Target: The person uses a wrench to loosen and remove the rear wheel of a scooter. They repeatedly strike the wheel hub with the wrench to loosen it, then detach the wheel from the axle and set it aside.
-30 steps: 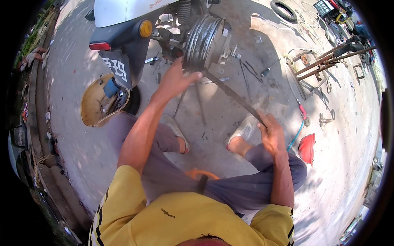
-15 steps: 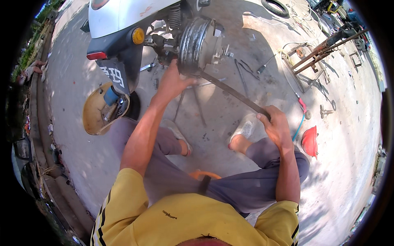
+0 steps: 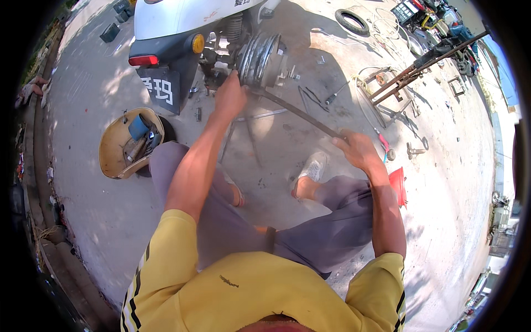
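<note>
The bare wheel rim (image 3: 255, 58) of a white scooter (image 3: 182, 21) stands in front of me, its hub facing right. A long flat metal bar (image 3: 304, 116) slants from the rim's lower edge down to my right. My right hand (image 3: 357, 150) is closed around the bar's near end, thumb along the top. My left hand (image 3: 231, 97) is closed at the rim's lower left edge, close to the bar's far end. Its fingertips are partly hidden, so what they grip is unclear.
A cut-open tan tub (image 3: 105, 152) with tools stands left. Pliers (image 3: 314, 99), a screwdriver (image 3: 334, 97) and rods lie on the ground. Right are a rusty metal stand (image 3: 395, 88), an air hose gun (image 3: 383, 141) and a red bowl (image 3: 398, 188); a loose tyre (image 3: 352, 23) lies farther back.
The whole view has shifted a little. My left thumb, stretched out before, is now drawn in at the rim. My right hand still holds the bar, which stays against the rim.
</note>
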Available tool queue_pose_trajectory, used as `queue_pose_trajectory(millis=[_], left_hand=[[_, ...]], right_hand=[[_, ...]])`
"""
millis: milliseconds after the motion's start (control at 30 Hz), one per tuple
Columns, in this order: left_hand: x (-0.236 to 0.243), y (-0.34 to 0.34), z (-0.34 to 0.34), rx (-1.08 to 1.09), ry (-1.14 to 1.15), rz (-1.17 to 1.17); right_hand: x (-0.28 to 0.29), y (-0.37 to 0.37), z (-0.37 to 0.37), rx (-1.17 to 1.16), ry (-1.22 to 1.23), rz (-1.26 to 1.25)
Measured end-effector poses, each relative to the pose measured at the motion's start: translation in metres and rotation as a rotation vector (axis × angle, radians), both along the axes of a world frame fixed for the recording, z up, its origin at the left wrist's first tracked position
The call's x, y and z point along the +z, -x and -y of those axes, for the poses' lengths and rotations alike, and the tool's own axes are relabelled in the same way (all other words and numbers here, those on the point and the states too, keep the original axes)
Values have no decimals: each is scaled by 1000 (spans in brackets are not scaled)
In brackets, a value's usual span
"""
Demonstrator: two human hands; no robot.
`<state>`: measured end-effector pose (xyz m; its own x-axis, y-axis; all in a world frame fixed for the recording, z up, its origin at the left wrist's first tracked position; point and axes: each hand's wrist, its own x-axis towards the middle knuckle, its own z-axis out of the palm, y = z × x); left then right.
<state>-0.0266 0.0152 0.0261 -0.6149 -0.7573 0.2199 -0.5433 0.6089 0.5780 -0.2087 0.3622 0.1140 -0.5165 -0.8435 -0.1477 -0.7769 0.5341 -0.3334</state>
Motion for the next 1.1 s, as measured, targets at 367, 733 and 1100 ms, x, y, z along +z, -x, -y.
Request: queue_pose_trajectory(millis=[367,733,1100], left_hand=[[2,17,-2,36,-136,-143],[-27,5,-9,32,-114,-210],[-43,10,-1,41,-67,-261]], right_hand=[[27,10,27,-112,-203,-101],[9,-12,27,-180,-211,-210],[14,-42,24,-259,-171,-275]])
